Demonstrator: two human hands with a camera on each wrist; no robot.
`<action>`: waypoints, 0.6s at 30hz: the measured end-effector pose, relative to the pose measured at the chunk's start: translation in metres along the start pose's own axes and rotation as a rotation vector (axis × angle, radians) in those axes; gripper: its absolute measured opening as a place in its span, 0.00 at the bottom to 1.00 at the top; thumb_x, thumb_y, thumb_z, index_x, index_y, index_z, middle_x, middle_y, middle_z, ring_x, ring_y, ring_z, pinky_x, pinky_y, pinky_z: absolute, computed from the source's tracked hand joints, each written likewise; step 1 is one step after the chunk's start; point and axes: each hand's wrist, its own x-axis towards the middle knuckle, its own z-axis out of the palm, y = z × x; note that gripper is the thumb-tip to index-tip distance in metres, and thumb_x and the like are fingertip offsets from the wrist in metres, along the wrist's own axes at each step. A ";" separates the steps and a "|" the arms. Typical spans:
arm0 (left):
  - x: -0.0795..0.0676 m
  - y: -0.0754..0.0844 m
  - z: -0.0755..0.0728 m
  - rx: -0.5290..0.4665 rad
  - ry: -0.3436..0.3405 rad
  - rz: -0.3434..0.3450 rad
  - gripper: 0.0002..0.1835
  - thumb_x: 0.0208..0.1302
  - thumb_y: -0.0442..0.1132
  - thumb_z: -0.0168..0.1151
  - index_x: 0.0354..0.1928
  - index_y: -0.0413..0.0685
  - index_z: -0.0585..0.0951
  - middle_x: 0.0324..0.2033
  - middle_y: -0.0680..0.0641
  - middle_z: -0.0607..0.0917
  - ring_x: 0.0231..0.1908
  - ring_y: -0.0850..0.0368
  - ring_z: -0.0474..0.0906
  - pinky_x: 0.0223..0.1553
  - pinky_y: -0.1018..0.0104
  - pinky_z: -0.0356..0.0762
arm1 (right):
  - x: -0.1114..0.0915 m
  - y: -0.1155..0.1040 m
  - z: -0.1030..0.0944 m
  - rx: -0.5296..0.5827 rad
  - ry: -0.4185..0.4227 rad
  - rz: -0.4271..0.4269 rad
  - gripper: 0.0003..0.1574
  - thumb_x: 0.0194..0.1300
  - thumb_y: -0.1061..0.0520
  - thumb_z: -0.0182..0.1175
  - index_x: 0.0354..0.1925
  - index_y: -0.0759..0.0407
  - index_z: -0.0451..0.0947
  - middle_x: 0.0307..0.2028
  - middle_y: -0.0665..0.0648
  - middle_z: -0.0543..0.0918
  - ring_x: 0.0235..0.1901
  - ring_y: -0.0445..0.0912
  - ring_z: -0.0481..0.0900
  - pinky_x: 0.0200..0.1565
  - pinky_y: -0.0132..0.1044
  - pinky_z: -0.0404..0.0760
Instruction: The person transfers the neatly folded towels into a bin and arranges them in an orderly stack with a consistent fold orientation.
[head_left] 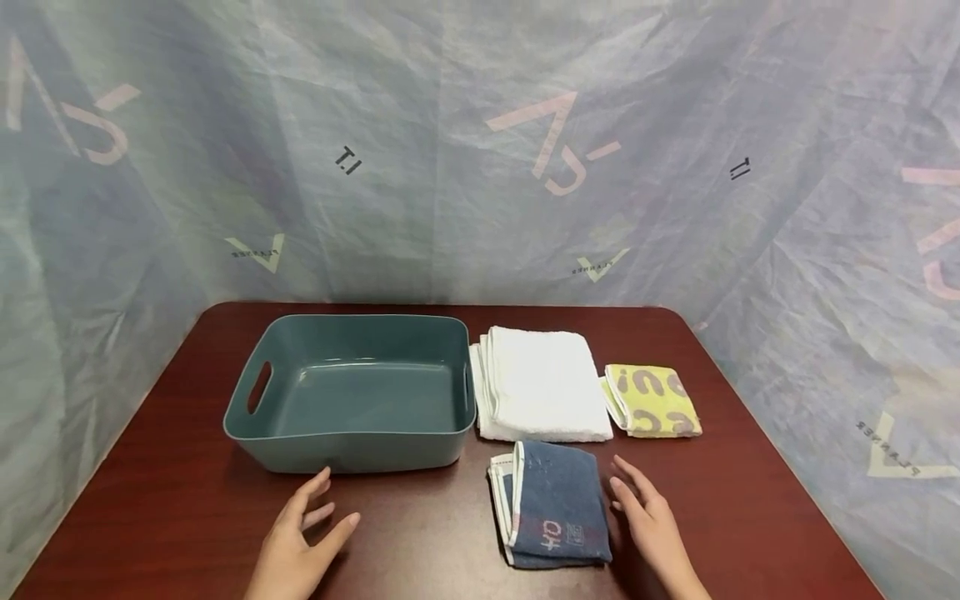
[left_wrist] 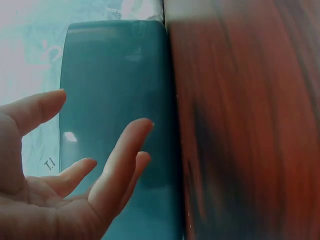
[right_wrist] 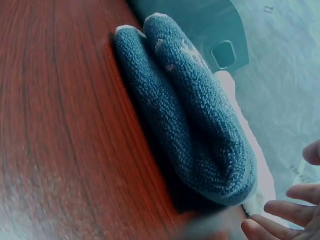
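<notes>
A folded dark blue towel [head_left: 562,500] with white edging lies on the table near the front. My right hand [head_left: 645,517] hovers just to its right, fingers loosely bent and holding nothing. The right wrist view shows the towel's thick folded side [right_wrist: 200,115], with the right-hand fingers [right_wrist: 290,210] apart from it. My left hand [head_left: 300,537] is in front of a grey-green plastic bin [head_left: 360,454], thumb and fingers spread, nothing between them. In the left wrist view, the bin's outer wall [left_wrist: 120,90] stands behind that hand.
A folded white towel [head_left: 551,383] lies right of the bin, behind the blue one. Farther right is a folded yellow towel [head_left: 652,400] with grey shapes. The brown table [head_left: 420,533] is surrounded by hanging printed sheeting [head_left: 420,167].
</notes>
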 end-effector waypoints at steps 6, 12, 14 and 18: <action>0.000 0.005 0.009 -0.046 -0.013 0.018 0.38 0.58 0.50 0.65 0.67 0.49 0.60 0.62 0.37 0.61 0.55 0.38 0.70 0.50 0.46 0.72 | 0.000 0.001 0.001 0.043 0.004 0.020 0.30 0.73 0.49 0.46 0.66 0.63 0.59 0.59 0.72 0.67 0.52 0.59 0.73 0.44 0.41 0.79; 0.003 0.005 0.015 -0.084 -0.032 0.038 0.38 0.58 0.49 0.65 0.67 0.46 0.61 0.61 0.34 0.62 0.54 0.37 0.70 0.47 0.49 0.75 | 0.002 0.002 0.003 0.073 0.013 0.009 0.30 0.73 0.51 0.46 0.66 0.64 0.59 0.59 0.73 0.66 0.52 0.59 0.73 0.43 0.39 0.79; 0.003 0.005 0.016 -0.113 -0.042 0.029 0.38 0.58 0.48 0.65 0.67 0.47 0.60 0.62 0.34 0.61 0.54 0.37 0.69 0.45 0.51 0.76 | 0.002 0.002 0.003 0.076 0.018 0.017 0.30 0.72 0.51 0.46 0.66 0.65 0.59 0.58 0.73 0.67 0.51 0.58 0.74 0.43 0.39 0.79; 0.004 0.006 0.019 -0.166 -0.052 0.004 0.38 0.57 0.48 0.66 0.66 0.47 0.61 0.62 0.34 0.61 0.55 0.36 0.69 0.41 0.54 0.78 | 0.001 0.002 0.004 0.085 0.020 0.045 0.30 0.72 0.51 0.47 0.65 0.65 0.60 0.55 0.72 0.70 0.47 0.56 0.76 0.40 0.39 0.80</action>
